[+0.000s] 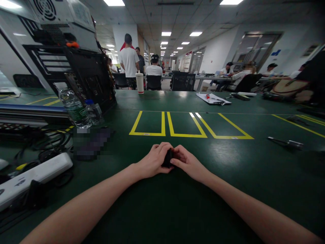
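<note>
Both of my hands meet over the green tabletop [152, 210], near the middle of the view. Between them is a small black object [167, 158], its kind too dark and too covered to make out. My left hand [154, 159] is wrapped round its left side, thumb below and fingers over the top. From the right, my right hand [186, 161] closes on the same object with thumb and fingertips. Just beyond the hands, yellow tape [188, 136] marks several open-sided boxes on the table.
To the left lie a white power strip [40, 174], cables, a large water bottle [73, 106] and a smaller bottle [93, 113] beside a computer case [88, 78]. A white tumbler [139, 83] and a clipboard [213, 99] stand farther back. At right is a metal tool [285, 143]. People are beyond the table.
</note>
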Tool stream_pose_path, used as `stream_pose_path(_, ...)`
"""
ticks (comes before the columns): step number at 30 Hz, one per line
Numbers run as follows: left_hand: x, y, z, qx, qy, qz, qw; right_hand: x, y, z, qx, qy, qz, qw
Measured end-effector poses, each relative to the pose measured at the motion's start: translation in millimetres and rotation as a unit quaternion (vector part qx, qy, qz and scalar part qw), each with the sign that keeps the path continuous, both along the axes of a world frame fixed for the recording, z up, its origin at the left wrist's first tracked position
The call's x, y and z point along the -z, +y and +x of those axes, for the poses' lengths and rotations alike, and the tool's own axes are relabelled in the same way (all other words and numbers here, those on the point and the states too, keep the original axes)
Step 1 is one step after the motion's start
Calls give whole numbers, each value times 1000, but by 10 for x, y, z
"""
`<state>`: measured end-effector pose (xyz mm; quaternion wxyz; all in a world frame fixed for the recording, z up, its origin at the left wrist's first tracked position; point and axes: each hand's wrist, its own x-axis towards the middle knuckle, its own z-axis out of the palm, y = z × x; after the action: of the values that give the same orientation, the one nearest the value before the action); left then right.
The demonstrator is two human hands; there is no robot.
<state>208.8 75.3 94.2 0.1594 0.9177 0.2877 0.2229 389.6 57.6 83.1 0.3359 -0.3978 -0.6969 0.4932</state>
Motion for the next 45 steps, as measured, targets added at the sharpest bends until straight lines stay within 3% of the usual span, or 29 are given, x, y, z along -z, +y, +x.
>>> stream_pose_path(5,-4,13,-9,5,14,9,1000,-37,-26,-1,-10,-6,34,999)
stream_pose_path(16,66,23,24,-17,4,36,999,28,46,-15,19,39,-22,999)
stream_pose_path(26,-35,-21,-16,-3,23,31,999,0,36,2,-26,71,-14,997)
stream_pose_path(33,59,20,14,-10,3,47,999,-20,46,-7,12,36,-25,999)
stream_pose_path(41,35,10,4,-4,19,55,998,36,109,49,-50,82,-31,995)
stream_pose_path(45,81,28,13,-12,16,66,998,74,108,37,-32,86,-17,996)
